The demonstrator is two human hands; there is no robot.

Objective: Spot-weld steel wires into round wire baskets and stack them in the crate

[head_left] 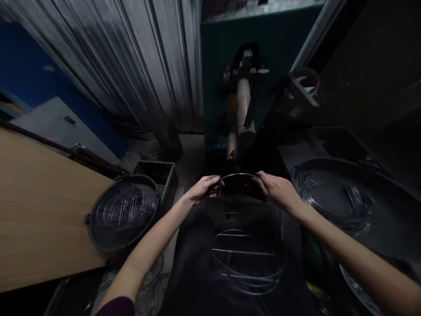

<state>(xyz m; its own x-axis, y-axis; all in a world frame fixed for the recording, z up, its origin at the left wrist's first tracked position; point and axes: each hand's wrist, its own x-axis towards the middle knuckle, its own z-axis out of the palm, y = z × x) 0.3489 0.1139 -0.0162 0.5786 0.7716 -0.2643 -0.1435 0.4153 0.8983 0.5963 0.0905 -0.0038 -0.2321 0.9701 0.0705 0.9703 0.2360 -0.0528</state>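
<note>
Between my hands, in front of the machine, is a thin metal wire ring; its upper arc shows and its lower part is lost in the dark. My left hand pinches the left side of the arc, fingers curled. On the opposite side, my right hand grips it with fingers closed. Round wire racks with straight crossbars lie on the dark cloth over my lap, below both hands. How many there are I cannot tell.
A green machine with thick metal arms stands straight ahead. At left, a round black tub holds wire pieces, beside a black crate and a wooden board. A wide dark tub with wire bundles sits at right.
</note>
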